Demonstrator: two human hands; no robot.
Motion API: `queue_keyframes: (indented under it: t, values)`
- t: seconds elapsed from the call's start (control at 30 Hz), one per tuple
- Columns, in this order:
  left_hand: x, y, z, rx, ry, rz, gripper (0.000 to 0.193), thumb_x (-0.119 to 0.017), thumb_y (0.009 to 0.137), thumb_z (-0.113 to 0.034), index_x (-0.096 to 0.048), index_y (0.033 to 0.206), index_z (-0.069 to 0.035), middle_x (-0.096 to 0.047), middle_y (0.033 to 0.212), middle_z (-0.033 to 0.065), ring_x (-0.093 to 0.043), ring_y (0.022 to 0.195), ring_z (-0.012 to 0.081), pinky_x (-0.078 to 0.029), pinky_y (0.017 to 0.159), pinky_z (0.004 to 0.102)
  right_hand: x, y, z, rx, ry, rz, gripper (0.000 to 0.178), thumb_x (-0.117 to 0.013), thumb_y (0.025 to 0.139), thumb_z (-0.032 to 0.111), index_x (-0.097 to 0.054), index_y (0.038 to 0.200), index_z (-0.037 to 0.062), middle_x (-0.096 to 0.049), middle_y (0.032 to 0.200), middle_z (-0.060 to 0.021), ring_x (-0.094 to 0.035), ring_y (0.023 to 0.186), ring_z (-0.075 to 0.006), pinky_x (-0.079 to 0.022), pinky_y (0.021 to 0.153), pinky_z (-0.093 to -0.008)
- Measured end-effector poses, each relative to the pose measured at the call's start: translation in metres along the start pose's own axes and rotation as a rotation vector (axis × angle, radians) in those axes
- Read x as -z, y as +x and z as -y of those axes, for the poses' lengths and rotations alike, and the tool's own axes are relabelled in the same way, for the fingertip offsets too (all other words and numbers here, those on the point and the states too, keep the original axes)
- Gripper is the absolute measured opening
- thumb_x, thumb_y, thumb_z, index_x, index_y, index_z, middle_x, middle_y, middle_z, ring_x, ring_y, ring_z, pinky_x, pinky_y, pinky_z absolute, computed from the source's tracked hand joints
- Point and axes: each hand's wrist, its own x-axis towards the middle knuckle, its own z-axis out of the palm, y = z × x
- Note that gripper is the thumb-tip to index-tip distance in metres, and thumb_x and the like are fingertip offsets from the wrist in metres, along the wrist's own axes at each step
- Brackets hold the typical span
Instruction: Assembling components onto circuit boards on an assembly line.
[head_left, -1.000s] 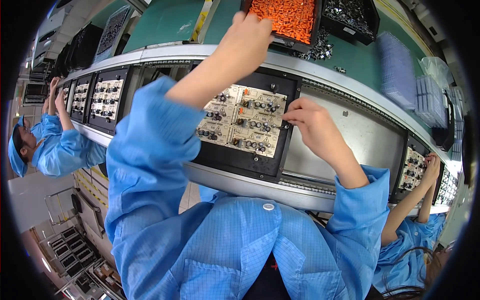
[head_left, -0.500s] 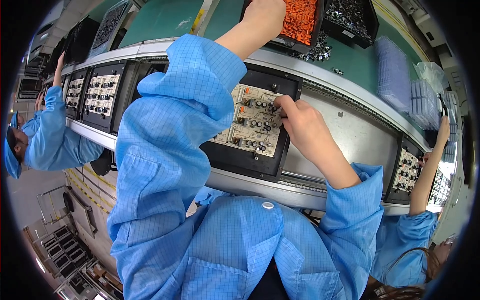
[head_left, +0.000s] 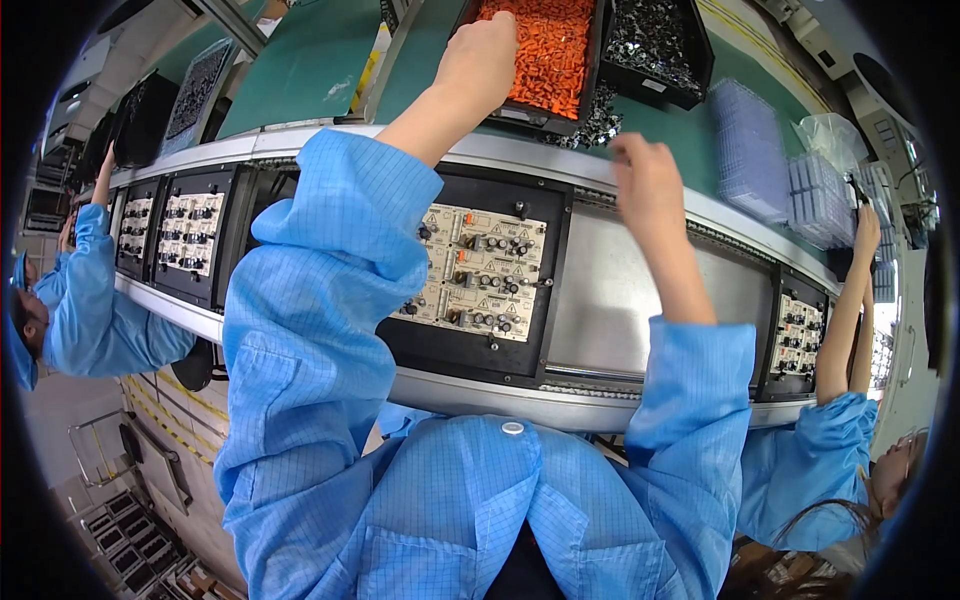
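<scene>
My left hand (head_left: pixel 478 62) is at the near left side of a black bin of small orange parts (head_left: pixel 552 62). Its fingers are curled in, and whatever they hold is hidden. Blurred by motion, my right hand (head_left: pixel 648 185) is raised over the bench's near edge, its fingertips close to a loose pile of small dark, shiny parts (head_left: pixel 600 122). Below my hands, cream circuit boards (head_left: pixel 490 270) with black capacitors lie in a black carrier (head_left: pixel 440 355) on the conveyor. Two orange parts stand on these boards. My left sleeve covers the carrier's left portion.
A second black bin (head_left: pixel 655 45) holds dark parts. Clear plastic trays (head_left: pixel 750 150) are stacked on the green bench at right. More loaded carriers sit along the rail, left (head_left: pixel 190 225) and right (head_left: pixel 798 335). Co-workers in blue work at both sides.
My right hand has left the circuit board and moved up and away to the bench edge near the dark parts. My left hand stays by the orange bin. The view has shifted slightly.
</scene>
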Motion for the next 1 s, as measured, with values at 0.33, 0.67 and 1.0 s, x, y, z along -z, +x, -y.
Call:
queue_keyframes:
  t: [0.33,0.67,1.0]
  values:
    - [0.114,-0.072,-0.048,0.335,-0.365,0.583,0.017,-0.067,0.083,-0.010,-0.066,0.089,0.005,-0.068,0.076,0.0144,-0.064,0.065,0.0168,-0.049,0.059,0.0276,-0.026,0.031,-0.035,-0.077,0.129,0.044,0.024,-0.061,0.076,-0.006,-0.058,0.099,0.0024,-0.063,0.084,-0.0135,-0.063,0.075,-0.0268,-0.050,0.070,-0.0348]
    - [0.129,-0.190,-0.055,0.368,-0.393,0.600,0.013,-0.065,0.082,-0.004,-0.064,0.091,0.006,-0.068,0.080,0.0165,-0.066,0.066,0.0219,-0.052,0.061,0.0297,-0.036,0.031,-0.033,-0.127,0.093,0.052,0.023,-0.061,0.078,-0.001,-0.061,0.100,0.0025,-0.063,0.085,-0.0121,-0.062,0.075,-0.0238,-0.050,0.070,-0.0331]
    - [0.125,-0.202,-0.067,0.124,-0.229,0.606,0.010,-0.065,0.080,-0.003,-0.062,0.087,0.004,-0.062,0.081,0.0171,-0.060,0.080,0.0326,-0.049,0.070,0.0392,-0.010,0.024,-0.035,-0.194,0.272,0.049,0.019,-0.062,0.081,0.002,-0.068,0.099,-0.0001,-0.064,0.097,-0.0083,-0.061,0.077,-0.0133,-0.049,0.073,-0.0260]
